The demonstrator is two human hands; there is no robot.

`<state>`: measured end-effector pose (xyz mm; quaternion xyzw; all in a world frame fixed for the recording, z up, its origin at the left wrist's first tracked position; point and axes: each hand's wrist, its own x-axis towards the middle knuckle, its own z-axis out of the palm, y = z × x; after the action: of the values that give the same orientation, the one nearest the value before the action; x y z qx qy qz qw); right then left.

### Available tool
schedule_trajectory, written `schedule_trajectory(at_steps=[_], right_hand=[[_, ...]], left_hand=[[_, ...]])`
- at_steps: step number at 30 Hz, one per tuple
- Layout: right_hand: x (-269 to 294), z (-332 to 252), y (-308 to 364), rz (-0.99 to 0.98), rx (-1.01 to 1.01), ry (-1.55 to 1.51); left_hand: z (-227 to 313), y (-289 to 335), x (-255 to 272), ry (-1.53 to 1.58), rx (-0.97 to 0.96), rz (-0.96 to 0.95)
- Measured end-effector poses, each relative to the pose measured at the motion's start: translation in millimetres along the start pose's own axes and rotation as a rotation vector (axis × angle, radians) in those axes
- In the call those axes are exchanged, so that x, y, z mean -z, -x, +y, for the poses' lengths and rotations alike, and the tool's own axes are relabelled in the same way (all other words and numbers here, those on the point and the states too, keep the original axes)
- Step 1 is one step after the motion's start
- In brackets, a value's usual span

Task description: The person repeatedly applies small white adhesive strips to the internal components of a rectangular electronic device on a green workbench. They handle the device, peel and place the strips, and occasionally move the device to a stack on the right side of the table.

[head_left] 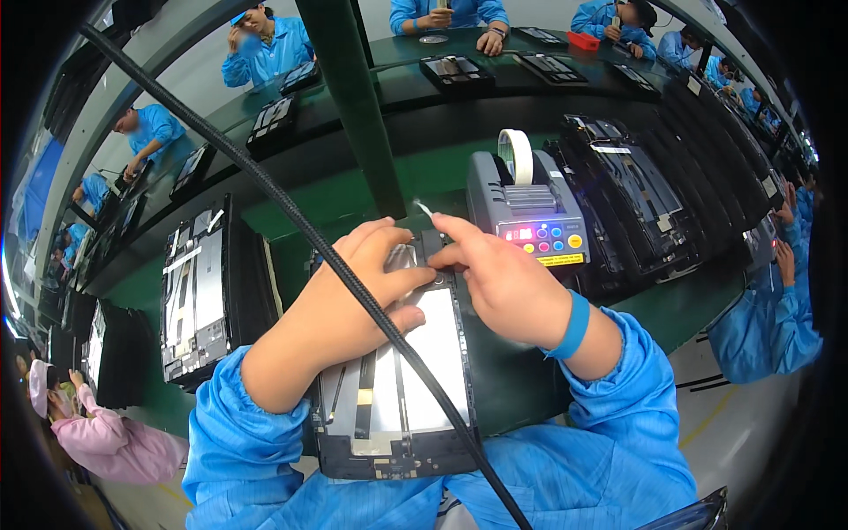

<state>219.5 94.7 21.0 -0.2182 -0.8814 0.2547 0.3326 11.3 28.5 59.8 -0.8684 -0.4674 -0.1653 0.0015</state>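
Note:
A tablet (433,340) with its back off lies in front of me, showing silver battery faces, dark flat cables and a black frame. Across its upper part rests my left hand (358,278), open, its fingers spread and its thumb over the silver face. My right hand (508,278) is at the tablet's upper right corner, with a bent digit pressed down beside the left fingertips. A small white tape strip (423,208) sticks out at the right index fingertip. The spot under my fingers is partly hidden.
A grey tape dispenser (521,208) with a white roll stands beyond my right hand. Stacked tablet bodies stand at left (196,291) and right (623,185). A black braided cable (291,212) crosses the view; a green post (353,115) rises behind. Co-workers sit across the black conveyor (424,128).

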Motion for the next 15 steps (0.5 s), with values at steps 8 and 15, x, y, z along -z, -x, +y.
schedule_trajectory(at_steps=[8,15], right_hand=[[-0.4,-0.4,8.2,-0.015,0.061,0.095],[-4.4,-8.6,14.3,0.042,-0.127,-0.087]], left_hand=[[-3.0,5.0,-4.3,-0.037,0.003,0.05],[-2.0,3.8,-4.0,-0.105,-0.02,-0.034]])
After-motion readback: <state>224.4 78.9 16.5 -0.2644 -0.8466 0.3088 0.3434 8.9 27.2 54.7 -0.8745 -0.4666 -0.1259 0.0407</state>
